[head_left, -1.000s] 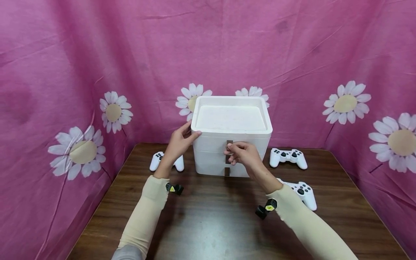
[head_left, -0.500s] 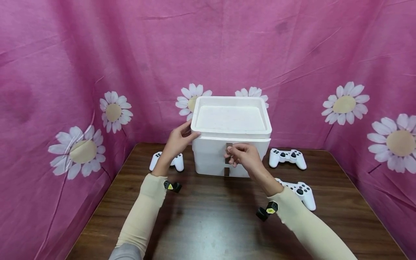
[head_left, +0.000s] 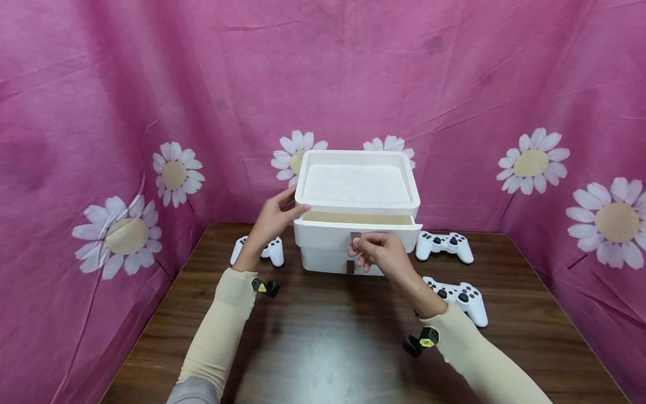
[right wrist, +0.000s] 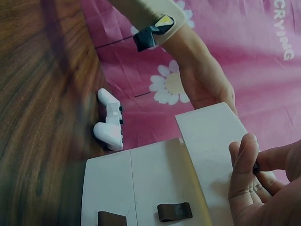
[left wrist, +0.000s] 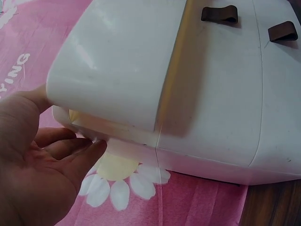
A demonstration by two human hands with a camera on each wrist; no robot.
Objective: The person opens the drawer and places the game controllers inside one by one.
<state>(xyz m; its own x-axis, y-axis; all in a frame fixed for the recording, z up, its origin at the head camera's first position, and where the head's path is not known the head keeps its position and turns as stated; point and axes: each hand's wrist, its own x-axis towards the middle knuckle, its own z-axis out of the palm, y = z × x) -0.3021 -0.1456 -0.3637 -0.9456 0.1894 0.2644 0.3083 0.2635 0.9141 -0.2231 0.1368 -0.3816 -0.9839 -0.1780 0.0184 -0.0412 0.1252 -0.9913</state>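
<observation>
A white drawer unit (head_left: pixel 315 261) with a shallow tray top stands at the back of the table. Its top drawer (head_left: pixel 325 235) is pulled partway out, showing a cream strip of its inside. My right hand (head_left: pixel 383 252) pinches that drawer's brown pull tab (head_left: pixel 355 237) between thumb and fingers. At the unit's left front corner my left hand (head_left: pixel 274 219) holds on, thumb on the rim and fingers against the side (left wrist: pixel 120 143). In the left wrist view, two lower brown tabs (left wrist: pixel 219 14) show on the other drawers. The drawer's contents are hidden.
A white game controller (head_left: pixel 275 252) lies left of the unit, partly behind my left arm. Two more lie at right: one controller (head_left: pixel 445 247) beside the unit, another controller (head_left: pixel 469 303) nearer, partly behind my right arm. A pink flowered curtain (head_left: pixel 333 73) surrounds the wooden table (head_left: pixel 323 336).
The top drawer has slid forward out of the unit, drawn by my right hand on its tab. My left hand keeps its place at the corner.
</observation>
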